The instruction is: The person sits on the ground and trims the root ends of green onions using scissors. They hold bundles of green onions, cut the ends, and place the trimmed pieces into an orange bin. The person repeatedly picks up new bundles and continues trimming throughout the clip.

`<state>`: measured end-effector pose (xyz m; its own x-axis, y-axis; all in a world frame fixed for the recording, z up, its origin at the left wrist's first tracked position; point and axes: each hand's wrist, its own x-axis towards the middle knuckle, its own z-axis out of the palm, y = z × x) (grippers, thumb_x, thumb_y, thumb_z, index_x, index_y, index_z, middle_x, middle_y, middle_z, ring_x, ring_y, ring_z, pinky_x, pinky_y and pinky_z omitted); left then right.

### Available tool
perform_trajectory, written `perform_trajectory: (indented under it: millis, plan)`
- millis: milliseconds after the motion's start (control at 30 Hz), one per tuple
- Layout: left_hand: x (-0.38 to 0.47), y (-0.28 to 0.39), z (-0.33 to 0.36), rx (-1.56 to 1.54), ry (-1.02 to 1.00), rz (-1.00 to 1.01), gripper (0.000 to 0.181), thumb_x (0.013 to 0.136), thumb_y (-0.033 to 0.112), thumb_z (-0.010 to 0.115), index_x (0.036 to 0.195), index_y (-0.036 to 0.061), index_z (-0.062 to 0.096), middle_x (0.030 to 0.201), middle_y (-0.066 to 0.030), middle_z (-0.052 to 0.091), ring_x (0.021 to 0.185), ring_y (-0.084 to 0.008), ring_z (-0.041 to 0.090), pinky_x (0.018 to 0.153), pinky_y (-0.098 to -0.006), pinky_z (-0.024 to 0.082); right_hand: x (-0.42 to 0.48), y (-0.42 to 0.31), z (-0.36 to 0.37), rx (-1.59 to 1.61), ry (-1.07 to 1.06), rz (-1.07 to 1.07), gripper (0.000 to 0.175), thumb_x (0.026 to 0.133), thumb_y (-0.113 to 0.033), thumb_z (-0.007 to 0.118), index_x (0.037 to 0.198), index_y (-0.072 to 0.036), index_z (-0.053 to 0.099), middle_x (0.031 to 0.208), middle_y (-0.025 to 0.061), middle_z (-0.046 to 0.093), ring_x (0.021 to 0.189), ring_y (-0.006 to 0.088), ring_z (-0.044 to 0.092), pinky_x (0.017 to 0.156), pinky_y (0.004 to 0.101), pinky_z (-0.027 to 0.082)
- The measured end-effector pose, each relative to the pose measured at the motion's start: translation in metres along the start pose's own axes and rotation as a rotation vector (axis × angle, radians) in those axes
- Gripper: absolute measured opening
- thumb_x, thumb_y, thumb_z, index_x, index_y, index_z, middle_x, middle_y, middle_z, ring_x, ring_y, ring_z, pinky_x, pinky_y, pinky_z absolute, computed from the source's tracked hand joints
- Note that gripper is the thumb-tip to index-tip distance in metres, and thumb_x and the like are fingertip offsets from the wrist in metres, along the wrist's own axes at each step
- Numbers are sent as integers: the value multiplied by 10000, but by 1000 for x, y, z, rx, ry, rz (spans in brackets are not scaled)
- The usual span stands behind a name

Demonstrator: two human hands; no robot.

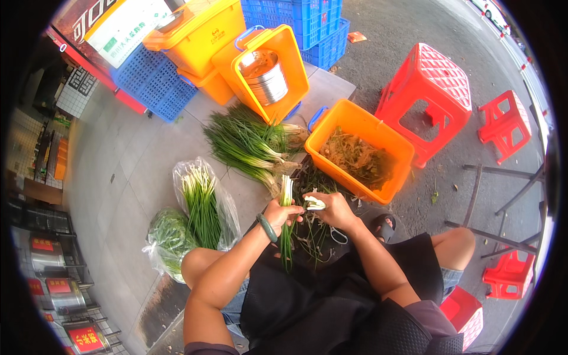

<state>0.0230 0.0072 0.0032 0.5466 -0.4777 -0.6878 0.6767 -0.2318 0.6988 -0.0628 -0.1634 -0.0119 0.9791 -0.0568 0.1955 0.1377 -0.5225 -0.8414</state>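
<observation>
My left hand (pixel 284 215), with a green bangle at the wrist, grips a bunch of spring onions (pixel 286 191). Their white ends point up and the green leaves hang below. Close beside it, my right hand (pixel 337 211) is closed around a short cluster of white stalks (pixel 315 203); how far these extend inside the fist is hidden. Just beyond my hands lie untrimmed spring onions (pixel 248 146) with roots on. To the left, a clear plastic bag (pixel 228 208) holds spring onions with clean white ends. White-handled scissors (pixel 339 236) rest below my right wrist, partly covered.
An orange bin (pixel 359 116) of root scraps stands ahead right. Another orange bin (pixel 290 49) lies tipped, with metal bowls (pixel 266 82) inside. Loose trimmings (pixel 313 237) litter the ground. A bag of leafy greens (pixel 171 233) sits left; a red stool (pixel 426 97) stands right.
</observation>
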Motion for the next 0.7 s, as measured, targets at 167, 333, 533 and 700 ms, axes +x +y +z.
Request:
perform_trajectory:
  millis: [167,333,533,700]
  plan:
    - [-3,0,0,33,-7,-7,338,739,5,639,983,45,409,766,-119,628,591,-169,620,419,-214,350,0,14,4,286,148,465,140,793,-118,629,897,-28,605,640,-10,529,569,76,473,527,263,417]
    - [0,-5,2,-10,21,139,346,745,-10,632,984,56,392,750,-105,617,617,-178,631,432,-213,356,-2,8,16,898,-76,622,417,800,-176,667,1166,-49,513,726,18,558,475,62,421,449,204,347]
    - [0,-10,6,-128,-77,113,259,775,44,608,1009,37,498,846,-52,599,776,-167,611,596,-269,442,7,1,20,1395,423,786,140,912,-209,485,888,-71,488,754,89,596,623,195,564,592,358,505]
    - [-6,-13,7,-78,-442,128,184,820,-2,555,1003,-18,555,911,-82,609,800,-166,609,689,-281,494,1,12,9,1068,-37,624,267,873,-286,560,906,-22,535,624,0,514,480,80,430,434,209,337]
